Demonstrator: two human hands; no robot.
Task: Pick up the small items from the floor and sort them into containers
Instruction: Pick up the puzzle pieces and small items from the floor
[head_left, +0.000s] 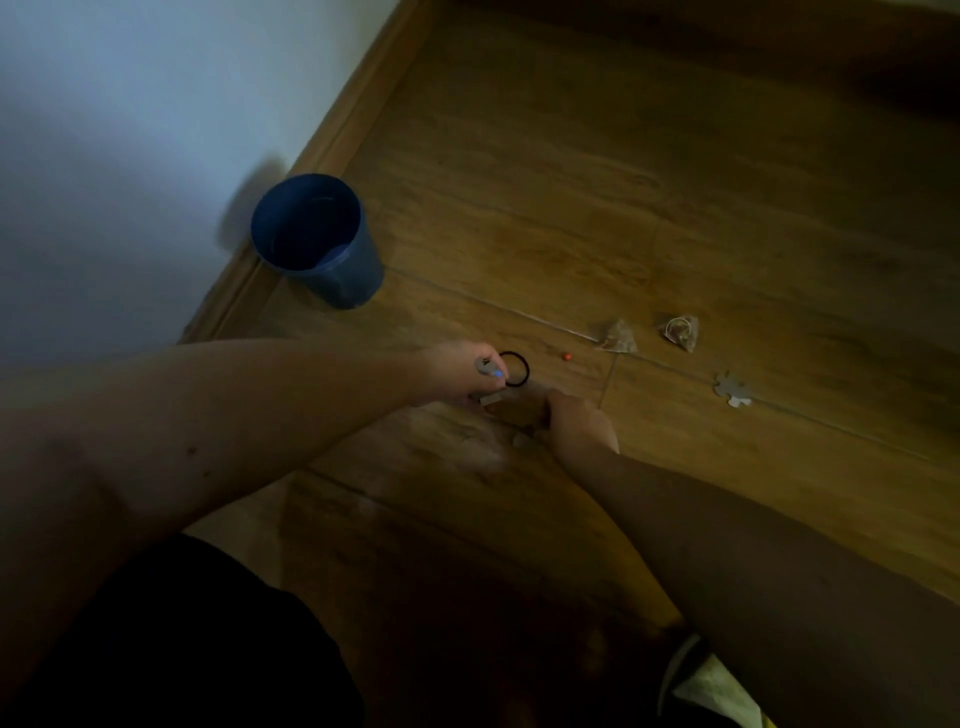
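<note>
My left hand (462, 374) is low over the wooden floor and holds several small items, among them a grey piece with a blue spot (488, 367) and a pale flat piece (491, 399). A black elastic ring (524, 364) lies right at its fingertips. My right hand (576, 423) is just right of it, fingers curled down onto the floor; what it pinches is hidden. A blue cup (317, 244) stands upright by the skirting board, beyond the left hand.
On the floor to the right lie a small orange bead (567, 357), two pyramid tea bags (618, 336) (680, 331) and a grey puzzle piece (732, 389). A white wall and wooden skirting (332, 140) run along the left. My knees fill the bottom.
</note>
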